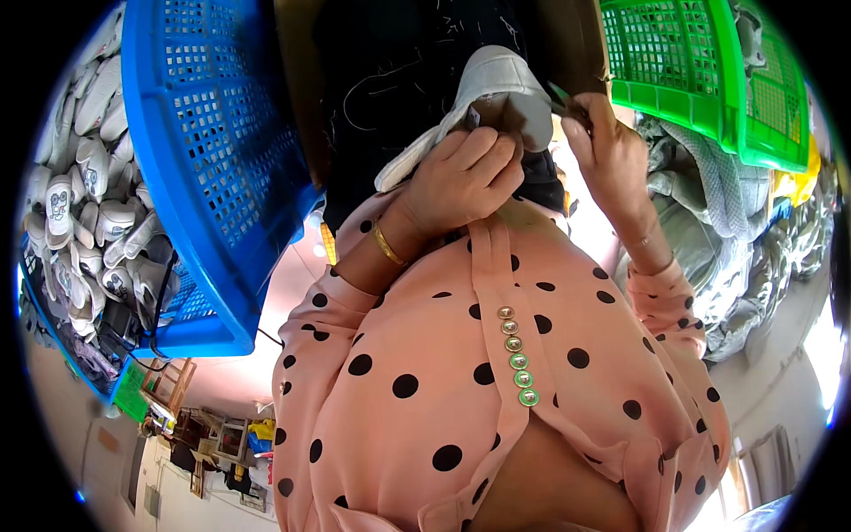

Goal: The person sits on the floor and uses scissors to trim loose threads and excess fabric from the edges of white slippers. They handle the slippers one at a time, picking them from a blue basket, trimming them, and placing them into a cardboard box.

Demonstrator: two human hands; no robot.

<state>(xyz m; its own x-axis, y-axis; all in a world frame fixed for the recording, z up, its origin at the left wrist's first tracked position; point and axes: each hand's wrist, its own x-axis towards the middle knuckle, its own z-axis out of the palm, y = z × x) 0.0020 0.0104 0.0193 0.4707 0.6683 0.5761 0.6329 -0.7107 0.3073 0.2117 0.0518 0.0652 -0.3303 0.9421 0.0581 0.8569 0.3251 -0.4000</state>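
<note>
My left hand [465,177] is closed on the edge of a pale cream shoe upper [501,71], fingers curled at its opening. The rounded end of the upper points away from me, and a darker lining shows inside. To the right, my right hand [613,160] is closed around a small pointed tool that looks like thread snips [558,93]. Its thin tip sticks out toward the upper, apart from it as far as I can see, while the palm and fingers hide the rest. Black cloth [399,97] with loose thread ends lies under the upper.
A blue plastic basket [199,160] stands close on my left, with many pale shoe uppers [93,204] heaped beyond it. On my right is a green plastic basket [678,97], above grey fabric pieces [709,195]. Wooden stools [222,439] appear at the lower left.
</note>
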